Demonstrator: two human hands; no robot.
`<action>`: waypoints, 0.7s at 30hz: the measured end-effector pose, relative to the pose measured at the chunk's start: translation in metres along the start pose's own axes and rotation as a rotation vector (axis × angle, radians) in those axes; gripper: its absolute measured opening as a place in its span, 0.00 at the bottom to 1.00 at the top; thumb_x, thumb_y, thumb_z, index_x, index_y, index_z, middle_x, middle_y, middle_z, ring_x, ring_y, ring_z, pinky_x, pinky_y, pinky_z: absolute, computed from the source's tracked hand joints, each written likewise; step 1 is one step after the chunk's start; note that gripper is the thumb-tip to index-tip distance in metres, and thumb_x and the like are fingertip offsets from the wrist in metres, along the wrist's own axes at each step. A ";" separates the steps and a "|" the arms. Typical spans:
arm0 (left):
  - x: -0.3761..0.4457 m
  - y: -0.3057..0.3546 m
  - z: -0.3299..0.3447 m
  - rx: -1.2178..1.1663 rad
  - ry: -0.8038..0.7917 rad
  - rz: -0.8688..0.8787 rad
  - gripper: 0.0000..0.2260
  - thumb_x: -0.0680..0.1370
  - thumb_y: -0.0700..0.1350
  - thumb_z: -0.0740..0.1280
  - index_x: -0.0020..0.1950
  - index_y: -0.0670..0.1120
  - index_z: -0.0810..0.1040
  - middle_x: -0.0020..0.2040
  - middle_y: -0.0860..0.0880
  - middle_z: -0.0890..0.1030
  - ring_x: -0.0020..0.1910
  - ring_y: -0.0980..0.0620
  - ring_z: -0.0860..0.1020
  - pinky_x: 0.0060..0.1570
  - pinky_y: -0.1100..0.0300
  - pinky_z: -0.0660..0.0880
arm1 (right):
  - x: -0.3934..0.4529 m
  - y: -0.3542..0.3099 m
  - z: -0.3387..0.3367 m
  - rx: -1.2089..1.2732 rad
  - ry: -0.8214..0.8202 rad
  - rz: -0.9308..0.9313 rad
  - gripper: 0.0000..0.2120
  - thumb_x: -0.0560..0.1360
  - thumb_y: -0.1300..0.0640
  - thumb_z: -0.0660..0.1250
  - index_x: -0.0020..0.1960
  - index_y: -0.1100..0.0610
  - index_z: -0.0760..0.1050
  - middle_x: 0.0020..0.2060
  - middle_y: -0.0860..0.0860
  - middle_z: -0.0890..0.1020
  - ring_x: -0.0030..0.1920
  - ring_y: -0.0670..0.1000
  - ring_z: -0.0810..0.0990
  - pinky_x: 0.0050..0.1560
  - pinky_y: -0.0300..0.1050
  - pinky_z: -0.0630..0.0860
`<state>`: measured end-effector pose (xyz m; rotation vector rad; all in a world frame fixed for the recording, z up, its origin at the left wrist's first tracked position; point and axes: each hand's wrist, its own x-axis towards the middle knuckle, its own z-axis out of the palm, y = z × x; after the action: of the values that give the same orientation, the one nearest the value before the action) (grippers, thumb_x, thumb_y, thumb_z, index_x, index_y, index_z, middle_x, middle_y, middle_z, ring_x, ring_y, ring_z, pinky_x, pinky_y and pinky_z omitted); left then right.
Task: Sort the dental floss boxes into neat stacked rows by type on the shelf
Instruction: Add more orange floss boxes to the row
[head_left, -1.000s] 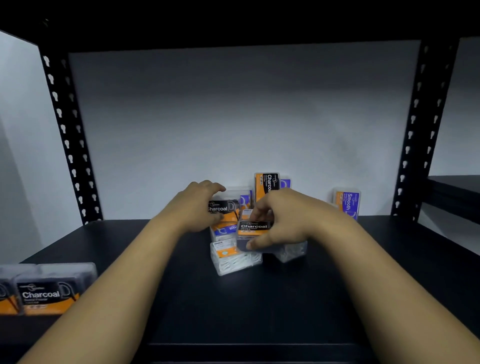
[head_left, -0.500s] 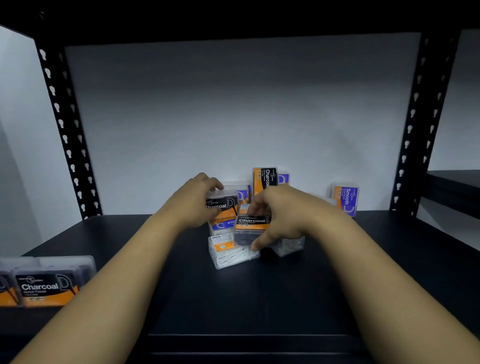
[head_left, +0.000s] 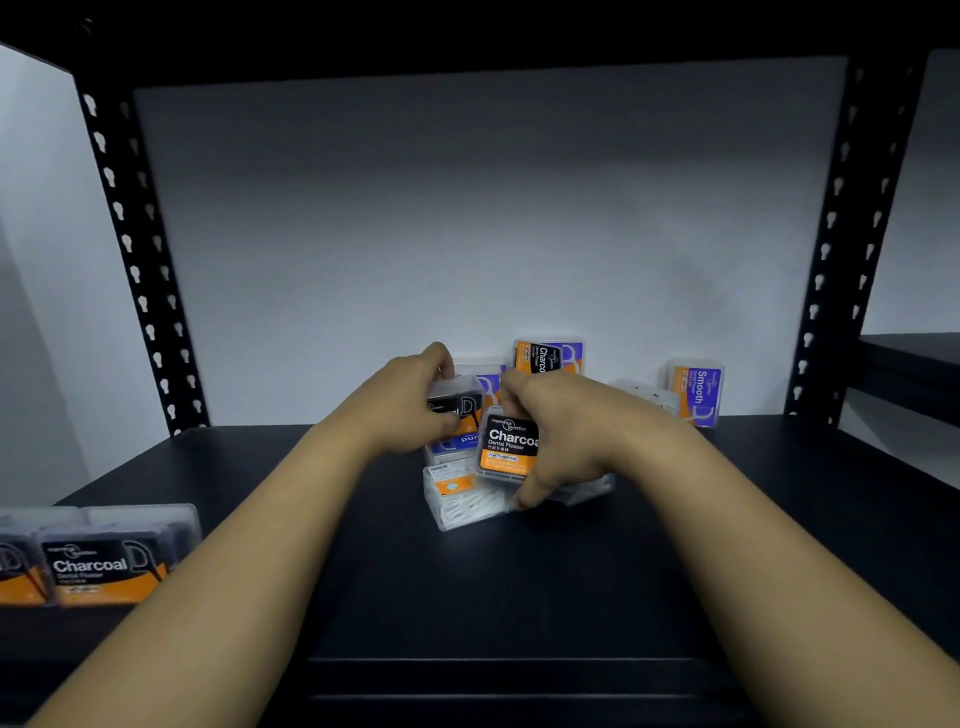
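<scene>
A jumbled pile of clear floss boxes sits mid-shelf near the back wall. My right hand (head_left: 563, 431) grips a black-and-orange Charcoal box (head_left: 508, 442), tilted up with its label facing me. My left hand (head_left: 410, 402) grips another Charcoal box (head_left: 457, 408) resting on a blue-labelled box (head_left: 457, 444). A clear box of white flossers (head_left: 460, 499) lies in front. Behind, one Charcoal box (head_left: 540, 356) stands on end. A blue Smooth box (head_left: 696, 389) stands alone at the right. Two Charcoal boxes (head_left: 98, 564) stand in a row at the front left.
The black shelf board (head_left: 519, 582) has black perforated uprights at the back left (head_left: 140, 260) and back right (head_left: 852, 234). A white wall closes the back. Another black shelf (head_left: 914, 358) juts in at the far right.
My right hand has lifted its Charcoal box off the pile and tipped its label toward me. My left hand has closed tighter around the other Charcoal box.
</scene>
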<state>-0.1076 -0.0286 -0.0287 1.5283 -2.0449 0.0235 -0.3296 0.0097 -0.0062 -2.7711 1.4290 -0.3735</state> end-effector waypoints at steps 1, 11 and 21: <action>0.000 0.001 0.000 -0.005 -0.008 0.000 0.17 0.70 0.46 0.74 0.54 0.51 0.70 0.48 0.50 0.80 0.42 0.52 0.80 0.39 0.55 0.78 | -0.001 0.000 -0.001 0.013 0.005 -0.001 0.34 0.56 0.45 0.85 0.51 0.48 0.65 0.43 0.42 0.73 0.46 0.49 0.76 0.43 0.46 0.74; -0.004 -0.001 0.002 -0.014 -0.051 0.030 0.12 0.76 0.52 0.70 0.56 0.52 0.71 0.47 0.51 0.81 0.42 0.51 0.80 0.46 0.46 0.79 | 0.002 0.000 0.002 0.086 0.112 -0.054 0.29 0.60 0.42 0.80 0.56 0.50 0.74 0.51 0.47 0.77 0.50 0.50 0.78 0.50 0.48 0.79; -0.019 0.002 -0.032 -0.003 0.137 -0.064 0.19 0.74 0.57 0.61 0.60 0.50 0.73 0.51 0.48 0.81 0.48 0.44 0.78 0.49 0.50 0.77 | 0.003 -0.003 0.006 0.294 0.156 -0.183 0.27 0.65 0.31 0.76 0.53 0.46 0.71 0.45 0.45 0.84 0.45 0.44 0.82 0.48 0.51 0.81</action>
<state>-0.0923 0.0003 -0.0097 1.5463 -1.8875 0.0976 -0.3241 0.0083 -0.0112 -2.6829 1.0423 -0.7519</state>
